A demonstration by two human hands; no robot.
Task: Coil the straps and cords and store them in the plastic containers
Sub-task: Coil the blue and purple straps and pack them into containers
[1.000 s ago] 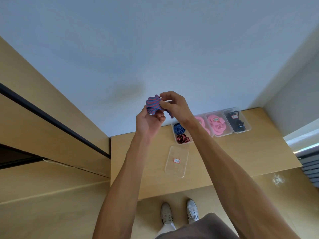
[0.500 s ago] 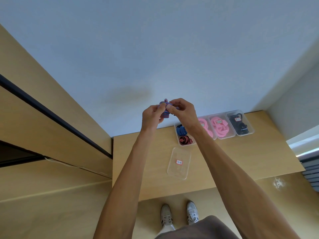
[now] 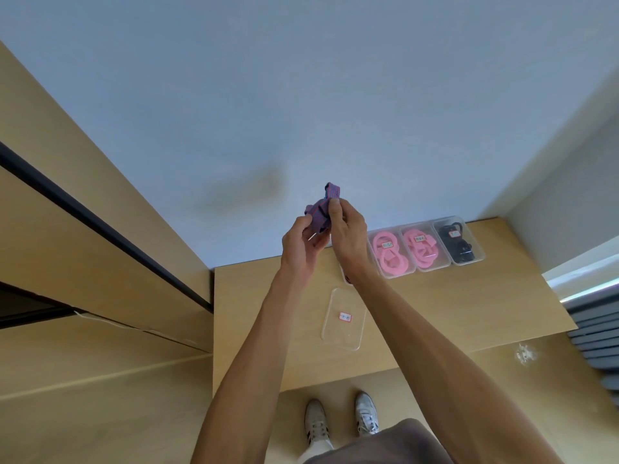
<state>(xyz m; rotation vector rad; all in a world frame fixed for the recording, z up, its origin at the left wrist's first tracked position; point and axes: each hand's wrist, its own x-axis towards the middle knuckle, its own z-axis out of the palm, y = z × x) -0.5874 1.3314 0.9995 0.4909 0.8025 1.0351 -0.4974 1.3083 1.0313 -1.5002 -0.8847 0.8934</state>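
Note:
A purple strap with red stripes point(image 3: 321, 212) is bunched up in the air in front of the wall, above the back of the wooden table point(image 3: 452, 306). My left hand point(image 3: 301, 244) pinches its lower part. My right hand point(image 3: 346, 229) grips its upper part, and one end sticks up above the fingers. A clear lid with a red label point(image 3: 342, 319) lies flat on the table below my arms. The open container behind my right wrist point(image 3: 345, 277) is mostly hidden.
Three clear containers stand in a row at the table's back right: two hold pink cords point(image 3: 390, 252) point(image 3: 422, 246), one holds black cords point(image 3: 459, 242). A wooden cabinet wall point(image 3: 100, 229) rises on the left. My shoes point(image 3: 341, 421) show below the table's front edge.
Both hands have turned the strap bundle, and one end now sticks up above my right fingers. My right wrist has shifted over the open container, hiding the blue and red coils.

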